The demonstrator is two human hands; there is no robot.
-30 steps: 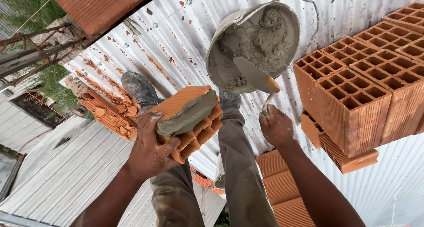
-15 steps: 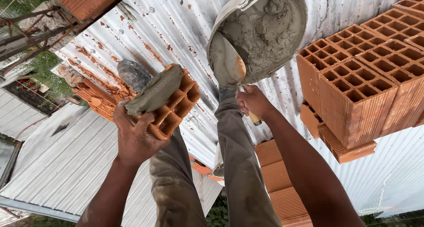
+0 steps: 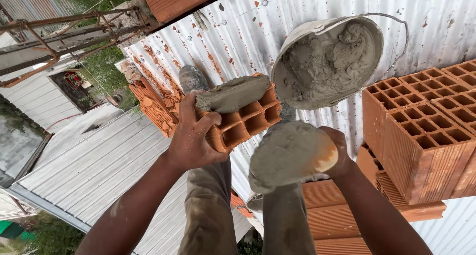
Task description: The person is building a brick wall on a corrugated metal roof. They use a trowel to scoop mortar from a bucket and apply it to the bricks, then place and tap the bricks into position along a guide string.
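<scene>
Left hand (image 3: 191, 138) clamps hollow clay brick (image 3: 243, 121), mortar smear on top face. Right hand (image 3: 337, 153) grips trowel (image 3: 290, 156) heaped with mortar, just below brick, bucket (image 3: 327, 61) beyond.

One hollow clay brick (image 3: 241, 120) topped with mortar in the left hand (image 3: 191, 138), one mortar-laden trowel (image 3: 290, 156) in the right hand (image 3: 341, 153), one mortar bucket (image 3: 327, 61) above that hand, stacked hollow bricks (image 3: 421, 136) to its right, count unclear
</scene>
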